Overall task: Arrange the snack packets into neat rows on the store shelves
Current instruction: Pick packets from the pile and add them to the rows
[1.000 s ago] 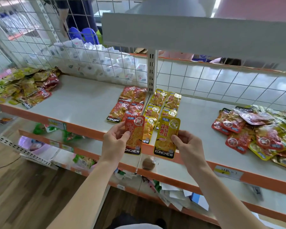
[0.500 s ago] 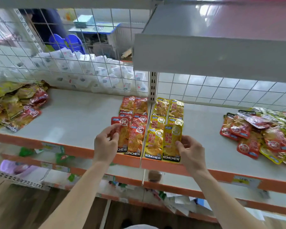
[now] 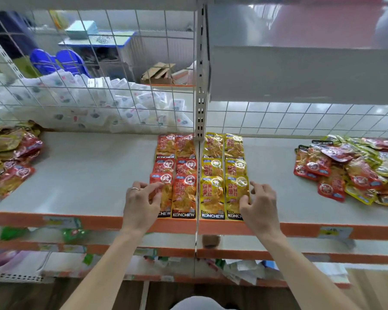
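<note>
Two packets lie on the shelf (image 3: 87,175), the red packet (image 3: 167,198) under relaxed, spread fingertips of the left hand (image 3: 141,198), the yellow packet (image 3: 234,195) likewise under the right hand (image 3: 259,202); nudging both inward, bottoms level, should square the rows.

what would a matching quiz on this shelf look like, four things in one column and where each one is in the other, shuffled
Column A
1. red rows
2. yellow rows
3. left hand
4. right pile

Column B
a. loose heap at the far right of the shelf
b. just left of the post
c. just right of the post
d. at the front left corner of the red rows

Pairs: 1-b, 2-c, 3-d, 4-a
</note>
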A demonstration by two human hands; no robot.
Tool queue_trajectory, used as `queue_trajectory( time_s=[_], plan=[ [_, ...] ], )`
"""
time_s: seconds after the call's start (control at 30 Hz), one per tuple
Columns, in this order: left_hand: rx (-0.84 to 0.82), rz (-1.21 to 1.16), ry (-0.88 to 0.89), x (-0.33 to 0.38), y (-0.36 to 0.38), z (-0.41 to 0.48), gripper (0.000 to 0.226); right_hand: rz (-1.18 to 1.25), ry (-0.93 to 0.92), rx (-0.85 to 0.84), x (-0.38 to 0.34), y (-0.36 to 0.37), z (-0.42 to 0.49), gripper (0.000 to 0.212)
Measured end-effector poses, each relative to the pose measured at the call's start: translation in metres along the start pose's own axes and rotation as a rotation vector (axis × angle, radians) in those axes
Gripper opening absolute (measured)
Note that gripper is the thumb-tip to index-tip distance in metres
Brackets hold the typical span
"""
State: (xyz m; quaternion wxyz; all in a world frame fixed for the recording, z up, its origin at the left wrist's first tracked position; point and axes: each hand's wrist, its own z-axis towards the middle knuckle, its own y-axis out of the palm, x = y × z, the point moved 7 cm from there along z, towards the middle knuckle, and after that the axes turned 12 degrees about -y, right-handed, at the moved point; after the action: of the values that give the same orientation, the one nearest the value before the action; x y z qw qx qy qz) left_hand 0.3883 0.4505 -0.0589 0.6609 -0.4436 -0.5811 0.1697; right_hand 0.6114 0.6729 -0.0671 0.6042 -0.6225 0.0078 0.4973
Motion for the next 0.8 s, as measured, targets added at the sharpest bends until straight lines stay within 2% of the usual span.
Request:
queue_trajectory(
  time_s=[0.1,0.17,0.27,0.37,0.53,0.8],
  plan=[
    [-0.016,0.002,-0.009,0.0,-0.002,-0.001,0.037,-0.042,-0.048,-0.003,-0.007,-0.002,-0.002,0.051],
    [-0.019,0.019,0.02,0.003,-0.002,0.0,0.045,-0.136,-0.153,-0.08,-0.013,0.002,-0.001,0.057],
    [-0.065,0.162,0.051,0.006,0.006,0.003,0.056,-0.289,-0.294,-0.254,-0.018,0.014,-0.003,0.065],
    [-0.093,0.369,0.074,0.003,0.019,0.002,0.06,-0.385,-0.322,-0.357,-0.015,0.023,-0.005,0.067],
    [-0.137,0.479,0.081,-0.002,0.028,0.002,0.06,-0.396,-0.313,-0.366,-0.014,0.024,-0.006,0.068],
    [-0.082,0.412,0.094,0.004,0.023,-0.001,0.056,-0.383,-0.306,-0.372,-0.017,0.023,-0.006,0.071]
  ],
)
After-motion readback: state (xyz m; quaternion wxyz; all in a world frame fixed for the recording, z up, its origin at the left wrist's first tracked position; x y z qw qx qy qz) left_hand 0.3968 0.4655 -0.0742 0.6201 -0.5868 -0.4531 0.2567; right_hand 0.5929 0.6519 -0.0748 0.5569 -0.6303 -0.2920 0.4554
